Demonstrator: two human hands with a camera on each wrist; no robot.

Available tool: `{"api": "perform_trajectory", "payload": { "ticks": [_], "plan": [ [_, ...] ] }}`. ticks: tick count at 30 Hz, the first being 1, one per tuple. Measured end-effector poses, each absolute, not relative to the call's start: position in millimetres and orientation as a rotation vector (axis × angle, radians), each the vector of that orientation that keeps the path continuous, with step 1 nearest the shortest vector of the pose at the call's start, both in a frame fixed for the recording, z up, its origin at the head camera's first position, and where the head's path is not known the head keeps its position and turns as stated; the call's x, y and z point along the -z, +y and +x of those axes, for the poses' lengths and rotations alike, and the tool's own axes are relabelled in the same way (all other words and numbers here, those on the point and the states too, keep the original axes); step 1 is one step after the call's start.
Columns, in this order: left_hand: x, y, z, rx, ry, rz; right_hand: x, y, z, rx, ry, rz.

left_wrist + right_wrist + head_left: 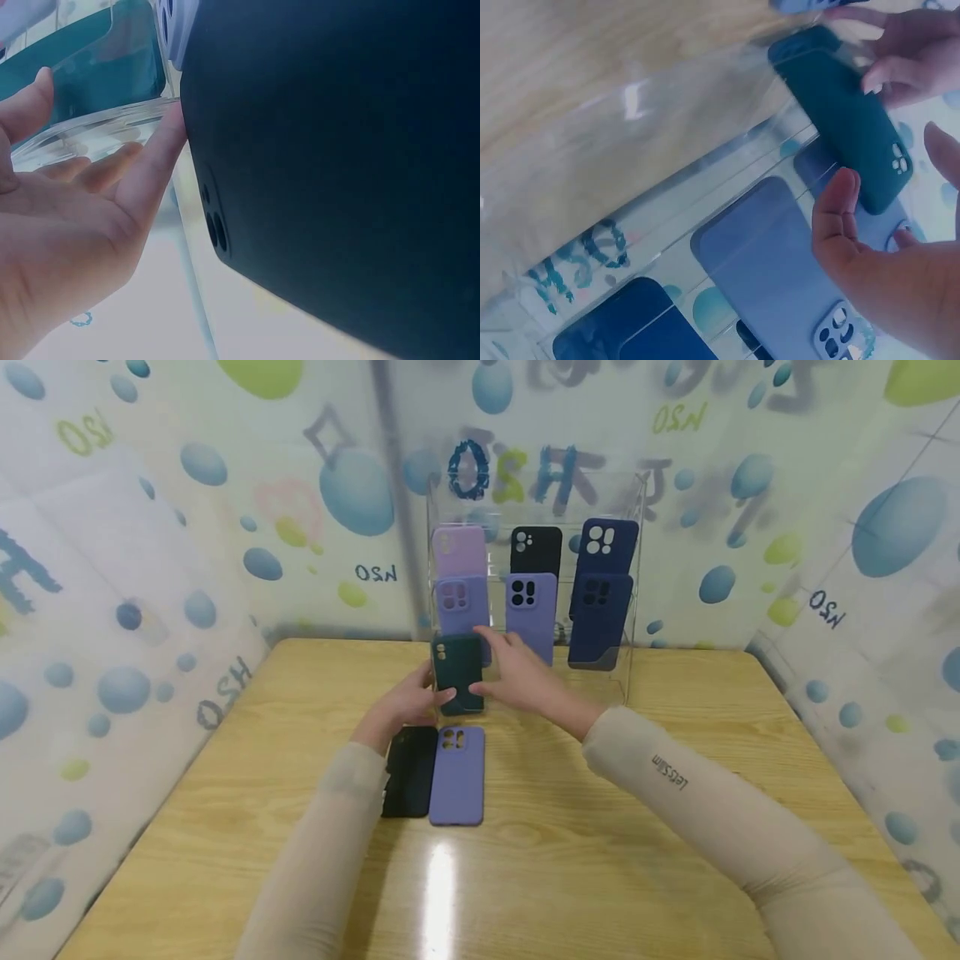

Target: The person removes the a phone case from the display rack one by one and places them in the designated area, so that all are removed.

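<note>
A dark green phone case [457, 673] stands upright at the foot of a clear acrylic rack [634, 518]. My left hand [405, 702] pinches its lower left side, thumb on the front. In the left wrist view the dark green case [337, 165] fills the right side and a fingertip of my left hand [75, 217] meets its edge. My right hand [517, 677] is at the case's right edge, thumb touching it and fingers loosely spread. In the right wrist view the green case [844, 112] lies between my left hand [911, 52] and my right hand [885, 277].
A black case [411, 771] and a purple case [456, 774] lie flat side by side on the wooden table [637, 860], just under my left wrist. The rack holds lilac, black, purple and navy cases on its shelves. Patterned walls close in on three sides.
</note>
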State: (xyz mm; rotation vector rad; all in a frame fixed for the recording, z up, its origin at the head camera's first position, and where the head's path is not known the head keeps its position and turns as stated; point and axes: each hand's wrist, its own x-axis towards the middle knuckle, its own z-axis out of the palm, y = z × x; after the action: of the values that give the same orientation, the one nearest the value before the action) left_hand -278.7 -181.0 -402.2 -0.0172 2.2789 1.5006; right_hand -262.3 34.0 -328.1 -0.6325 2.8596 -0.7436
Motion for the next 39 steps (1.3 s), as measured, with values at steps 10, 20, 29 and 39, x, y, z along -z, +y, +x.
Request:
{"api": "perform_trajectory", "payload": {
  "ticks": [10, 20, 29, 39],
  "plan": [
    [402.4, -182.2, -279.9, -1.493, 2.276, -0.023, 326.1, 25.4, -279.9, 0.755, 2.812, -0.596],
    [401.5, -183.4, -278.5, -1.494, 2.266, -0.007, 340.4, 22.9, -283.1, 0.823, 2.792, -0.624],
    [400.7, -182.3, -279.5, -1.493, 2.269, -0.005, 352.3, 24.8, -278.0, 0.943, 2.826, -0.787],
    [400.6, -180.6, -277.8, -1.498, 2.280, -0.008, 369.1, 27.1, -282.6, 1.110, 2.791, -0.870]
  ]
}}
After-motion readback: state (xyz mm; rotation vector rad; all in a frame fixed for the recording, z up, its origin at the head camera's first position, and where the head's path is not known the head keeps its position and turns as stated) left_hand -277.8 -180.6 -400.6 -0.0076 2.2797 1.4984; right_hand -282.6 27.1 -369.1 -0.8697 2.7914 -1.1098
